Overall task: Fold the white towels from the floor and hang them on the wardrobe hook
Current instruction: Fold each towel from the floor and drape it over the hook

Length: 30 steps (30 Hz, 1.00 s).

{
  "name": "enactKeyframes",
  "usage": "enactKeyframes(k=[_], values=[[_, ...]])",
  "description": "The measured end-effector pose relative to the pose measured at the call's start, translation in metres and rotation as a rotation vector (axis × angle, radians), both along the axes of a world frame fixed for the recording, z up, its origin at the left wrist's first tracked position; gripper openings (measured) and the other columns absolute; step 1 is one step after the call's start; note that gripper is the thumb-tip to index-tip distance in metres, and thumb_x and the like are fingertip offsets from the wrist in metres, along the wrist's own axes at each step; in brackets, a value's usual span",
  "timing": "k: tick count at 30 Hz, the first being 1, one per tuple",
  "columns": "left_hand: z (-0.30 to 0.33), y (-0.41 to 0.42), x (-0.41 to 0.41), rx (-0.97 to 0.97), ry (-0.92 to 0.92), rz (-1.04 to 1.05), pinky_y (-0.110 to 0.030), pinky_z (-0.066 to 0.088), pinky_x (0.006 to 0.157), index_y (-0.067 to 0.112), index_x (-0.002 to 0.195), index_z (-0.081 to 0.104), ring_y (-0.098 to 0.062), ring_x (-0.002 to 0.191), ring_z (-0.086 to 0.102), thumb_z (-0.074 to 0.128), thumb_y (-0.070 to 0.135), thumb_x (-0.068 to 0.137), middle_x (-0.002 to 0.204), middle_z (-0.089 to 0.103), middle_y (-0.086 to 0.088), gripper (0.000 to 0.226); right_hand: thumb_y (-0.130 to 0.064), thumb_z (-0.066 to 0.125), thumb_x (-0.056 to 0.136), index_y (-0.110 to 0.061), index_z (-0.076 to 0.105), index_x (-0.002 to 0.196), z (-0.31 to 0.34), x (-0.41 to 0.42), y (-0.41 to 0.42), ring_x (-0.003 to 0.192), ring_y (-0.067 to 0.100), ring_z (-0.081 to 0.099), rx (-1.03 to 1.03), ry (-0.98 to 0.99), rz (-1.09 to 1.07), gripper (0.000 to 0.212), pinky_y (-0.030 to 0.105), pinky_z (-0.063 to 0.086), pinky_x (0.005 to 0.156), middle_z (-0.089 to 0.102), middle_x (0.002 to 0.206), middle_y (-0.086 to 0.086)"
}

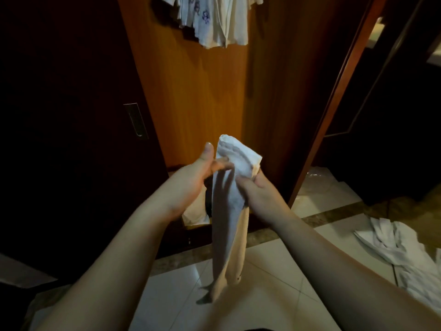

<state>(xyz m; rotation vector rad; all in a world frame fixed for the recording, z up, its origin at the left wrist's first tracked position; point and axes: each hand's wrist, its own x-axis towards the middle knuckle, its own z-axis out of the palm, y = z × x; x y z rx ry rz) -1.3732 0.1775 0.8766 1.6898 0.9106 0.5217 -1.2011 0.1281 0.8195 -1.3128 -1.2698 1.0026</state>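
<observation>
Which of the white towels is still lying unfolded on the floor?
The crumpled towel on the tiles at right; the other towel is held up by both hands.

No text, label, brand, number or sign could be read anywhere. The hanging cloths high on the wardrobe door bore only a purple flower print, no lettering.
</observation>
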Motion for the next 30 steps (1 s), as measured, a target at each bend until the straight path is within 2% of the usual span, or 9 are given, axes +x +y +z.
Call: enactKeyframes(k=[3, 5, 7, 10, 13, 21, 24, 27, 30], values=[[-0.003, 0.008, 0.003, 0.101, -0.167, 0.237, -0.035, 0.041, 0.105, 0.033, 0.106, 0.075, -0.008, 0.119, 0.061, 0.03, 0.065, 0.096, 0.116, 0.072, 0.013, 0.056, -0.059, 0.058, 0.083, -0.049, 0.069, 0.109, 0.015, 0.009, 0.005, 0.107, 0.016, 0.072, -0.022, 0.172, 0.034, 0.031, 0.046, 0.054, 0.097, 0.075, 0.113, -0.005], [-0.007, 0.013, 0.007, 0.083, -0.222, 0.337, -0.041, 0.047, 0.104, 0.028, 0.114, 0.067, -0.017, 0.119, 0.062, 0.056, 0.054, 0.093, 0.116, 0.07, 0.008, 0.035, -0.062, 0.059, 0.086, -0.04, 0.071, 0.112, 0.026, 0.013, 0.009, 0.113, 0.026, 0.07, -0.008, 0.284, 0.04, 0.036, 0.051, 0.053, 0.101, 0.074, 0.119, 0.006], [-0.013, 0.017, 0.01, -0.05, -0.296, 0.24, -0.043, 0.049, 0.105, 0.02, 0.128, 0.057, -0.021, 0.121, 0.062, 0.071, 0.046, 0.083, 0.127, 0.067, 0.0, 0.054, -0.058, 0.058, 0.092, -0.026, 0.069, 0.12, 0.038, 0.017, 0.014, 0.116, 0.03, 0.069, 0.017, 0.388, 0.024, 0.044, 0.046, 0.056, 0.098, 0.073, 0.122, 0.011], [-0.018, 0.022, 0.012, -0.211, -0.395, 0.085, -0.033, 0.058, 0.092, 0.015, 0.128, 0.061, -0.023, 0.113, 0.069, 0.066, 0.036, 0.082, 0.123, 0.072, -0.005, 0.051, -0.051, 0.054, 0.098, -0.023, 0.074, 0.116, 0.06, 0.022, 0.024, 0.116, 0.029, 0.069, -0.002, 0.525, 0.06, 0.039, 0.039, 0.06, 0.088, 0.073, 0.123, 0.011], [-0.015, 0.025, 0.016, -0.302, -0.462, 0.085, -0.029, 0.059, 0.084, 0.011, 0.115, 0.069, -0.024, 0.105, 0.072, 0.07, 0.026, 0.077, 0.115, 0.075, -0.009, 0.041, -0.049, 0.052, 0.098, -0.016, 0.062, 0.13, 0.079, 0.032, 0.034, 0.122, 0.03, 0.066, 0.019, 0.58, 0.11, 0.047, 0.04, 0.058, 0.091, 0.07, 0.129, 0.011], [0.004, 0.031, 0.035, -0.152, -0.416, 0.083, -0.033, 0.058, 0.082, 0.014, 0.106, 0.078, -0.026, 0.104, 0.073, 0.081, 0.037, 0.075, 0.112, 0.076, -0.008, 0.039, -0.048, 0.054, 0.095, -0.011, 0.061, 0.134, 0.103, 0.057, 0.054, 0.124, 0.032, 0.064, 0.021, 0.565, 0.127, 0.054, 0.045, 0.056, 0.097, 0.067, 0.133, 0.016], [0.018, 0.037, 0.042, -0.14, -0.417, 0.076, -0.036, 0.061, 0.078, 0.021, 0.096, 0.081, -0.027, 0.095, 0.075, 0.08, 0.039, 0.075, 0.106, 0.077, -0.01, 0.028, -0.057, 0.065, 0.085, -0.016, 0.062, 0.137, 0.094, 0.068, 0.051, 0.12, 0.03, 0.067, 0.012, 0.591, 0.14, 0.066, 0.044, 0.058, 0.093, 0.069, 0.13, 0.014], [0.037, 0.046, 0.046, -0.14, -0.391, 0.075, -0.036, 0.061, 0.075, 0.019, 0.097, 0.079, -0.027, 0.095, 0.075, 0.081, 0.047, 0.069, 0.105, 0.077, -0.008, 0.039, -0.061, 0.093, 0.049, -0.017, 0.081, 0.108, 0.065, 0.07, 0.04, 0.104, 0.022, 0.074, -0.04, 0.664, 0.285, 0.074, 0.034, 0.061, 0.079, 0.076, 0.112, 0.009], [0.058, 0.057, 0.047, -0.149, -0.421, 0.116, -0.036, 0.06, 0.075, 0.014, 0.104, 0.074, -0.025, 0.096, 0.075, 0.081, 0.041, 0.07, 0.105, 0.077, -0.007, 0.045, -0.055, 0.101, 0.026, -0.01, 0.076, 0.101, 0.038, 0.064, 0.037, 0.091, 0.015, 0.076, -0.106, 0.441, 0.278, 0.091, 0.026, 0.061, 0.075, 0.079, 0.097, 0.002]])
